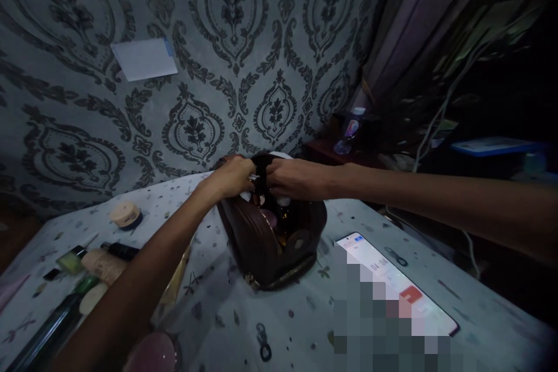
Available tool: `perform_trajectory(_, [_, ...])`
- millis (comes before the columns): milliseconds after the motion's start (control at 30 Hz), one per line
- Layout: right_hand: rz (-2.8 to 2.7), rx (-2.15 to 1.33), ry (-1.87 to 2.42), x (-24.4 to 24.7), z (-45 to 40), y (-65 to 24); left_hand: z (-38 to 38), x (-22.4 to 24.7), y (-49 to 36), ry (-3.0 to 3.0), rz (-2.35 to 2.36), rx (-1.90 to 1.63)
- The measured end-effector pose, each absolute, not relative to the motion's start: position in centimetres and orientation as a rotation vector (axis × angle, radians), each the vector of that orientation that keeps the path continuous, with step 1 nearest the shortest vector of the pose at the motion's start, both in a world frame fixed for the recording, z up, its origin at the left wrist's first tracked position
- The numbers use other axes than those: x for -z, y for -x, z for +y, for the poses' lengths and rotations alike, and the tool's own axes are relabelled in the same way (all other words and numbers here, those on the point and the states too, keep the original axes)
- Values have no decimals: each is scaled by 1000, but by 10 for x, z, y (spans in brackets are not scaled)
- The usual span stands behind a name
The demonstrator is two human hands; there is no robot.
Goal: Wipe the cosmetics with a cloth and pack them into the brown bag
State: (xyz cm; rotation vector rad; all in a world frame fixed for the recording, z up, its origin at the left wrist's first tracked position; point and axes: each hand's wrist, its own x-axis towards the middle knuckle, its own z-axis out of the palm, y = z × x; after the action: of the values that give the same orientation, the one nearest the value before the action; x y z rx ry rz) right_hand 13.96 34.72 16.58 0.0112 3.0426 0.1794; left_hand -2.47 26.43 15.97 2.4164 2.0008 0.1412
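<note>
A dark brown zip bag (pixel 257 250) stands unzipped on the table, its opening facing up. Both hands are at this opening, close together. My left hand (pixel 235 177) comes over the left rim with fingers curled; a small whitish bit shows by its fingertips, too small to name. Across from it, my right hand (pixel 299 179) reaches in from the right, fingers bent and closed, their tips hidden in the dark. Inside the bag, a pinkish round item (pixel 269 218) and several shiny small items show below the hands.
A lit phone (pixel 410 290) lies right of the bag. To the left are a cream jar (pixel 125 215), a dark green bottle (pixel 47 328), a beige tube (pixel 104 267) and other cosmetics. A pink round item (pixel 152 353) sits at front. Behind right stands a clear bottle (pixel 350 132).
</note>
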Motion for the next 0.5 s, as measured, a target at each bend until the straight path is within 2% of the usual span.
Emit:
perform_trajectory(200, [2926,-240,-271,-173,337,-159,270,-159,12,-2449,1929,-171])
perform_trajectory(500, [2905,-263,-340,-172,334,-159,283,-153,0,-2547,1906,-103])
